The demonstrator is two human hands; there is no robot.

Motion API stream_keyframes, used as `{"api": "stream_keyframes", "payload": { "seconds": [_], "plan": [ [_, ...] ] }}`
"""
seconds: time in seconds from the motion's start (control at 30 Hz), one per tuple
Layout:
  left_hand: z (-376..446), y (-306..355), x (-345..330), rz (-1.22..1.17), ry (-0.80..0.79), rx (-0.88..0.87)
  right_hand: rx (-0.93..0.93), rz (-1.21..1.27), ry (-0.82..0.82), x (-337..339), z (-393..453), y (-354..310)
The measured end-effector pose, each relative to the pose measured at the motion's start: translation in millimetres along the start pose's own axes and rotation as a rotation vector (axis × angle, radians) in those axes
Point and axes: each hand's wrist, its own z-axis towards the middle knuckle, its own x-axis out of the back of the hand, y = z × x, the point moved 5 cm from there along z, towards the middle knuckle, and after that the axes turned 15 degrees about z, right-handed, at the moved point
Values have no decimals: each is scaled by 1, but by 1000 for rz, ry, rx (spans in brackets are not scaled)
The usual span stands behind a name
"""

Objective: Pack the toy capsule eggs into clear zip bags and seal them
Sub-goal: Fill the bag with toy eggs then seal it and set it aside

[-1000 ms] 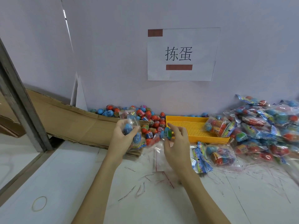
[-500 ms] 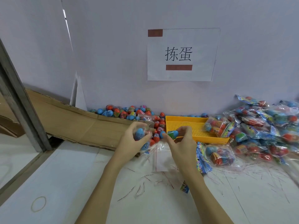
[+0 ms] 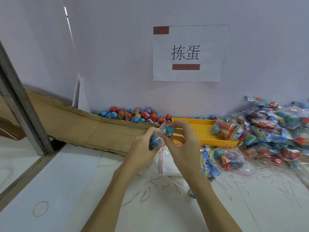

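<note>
Behind the hands, loose eggs (image 3: 133,114) lie heaped along the wall; a yellow tray (image 3: 207,131) sits just right of the grip, with filled bags (image 3: 274,131) piled beyond it. Cardboard (image 3: 80,126) leans to the left. The left hand (image 3: 143,148) grips a clear bag (image 3: 157,143) holding a blue egg (image 3: 154,141). The right hand (image 3: 182,144) pinches a blue-green egg (image 3: 168,129) at the bag's mouth. Half a second ago this egg was further right, apart from the bag.
</note>
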Motion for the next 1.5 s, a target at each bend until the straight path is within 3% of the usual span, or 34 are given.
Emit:
{"api": "stream_keyframes", "payload": {
  "seconds": [0.23,0.63,1.03,1.23,1.5],
  "plan": [
    [-2,-1,6,-81,12,-5,28,-129,-172,-4,-4,8],
    [-1,4,0,-68,-83,1,122,-410,-99,-4,-4,9],
    [-2,2,3,-84,-59,-27,-93,-304,-127,3,0,15],
    [-3,4,9,-109,-17,-39,-70,-223,-130,9,2,12],
    [-2,-2,18,-396,-34,110,-40,-196,-288,2,-2,9]
  ]
}}
